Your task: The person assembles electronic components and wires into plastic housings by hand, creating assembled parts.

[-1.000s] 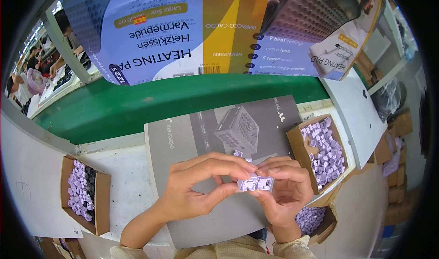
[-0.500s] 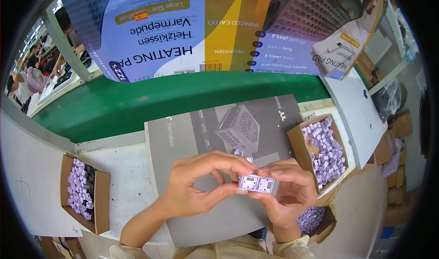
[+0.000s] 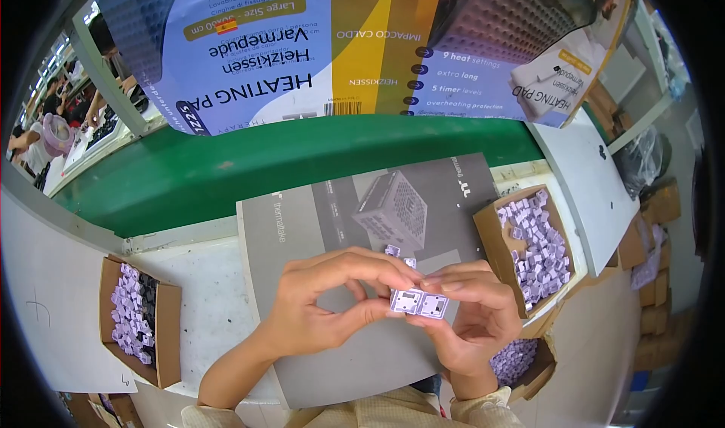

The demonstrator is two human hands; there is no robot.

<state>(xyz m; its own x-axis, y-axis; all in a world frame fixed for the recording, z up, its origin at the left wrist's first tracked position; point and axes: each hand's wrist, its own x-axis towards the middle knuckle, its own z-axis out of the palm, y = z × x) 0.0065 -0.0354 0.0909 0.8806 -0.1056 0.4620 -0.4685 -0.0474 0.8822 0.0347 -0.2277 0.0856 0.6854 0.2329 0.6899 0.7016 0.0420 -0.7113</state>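
Both hands meet over the grey sheet [image 3: 340, 352]: the left hand [image 3: 325, 315] pinches the near-left end of a small lilac-and-white part [image 3: 419, 303] between thumb and fingertips, and the right hand [image 3: 468, 322] grips its other end, fingers curled over the top. Compared with 1 second ago the part has turned a little — its 2 square windows now tilt down toward the right, and it sits slightly lower between the fingers, so the fitting or checking looks to be mid-way. Just behind the fingertips lie 2 loose lilac pieces [image 3: 400, 256]. Outward stand 3 cardboard boxes of lilac parts — 1 at left [image 3: 170, 322], 1 at right [image 3: 491, 235], 1 at lower right [image 3: 540, 375].
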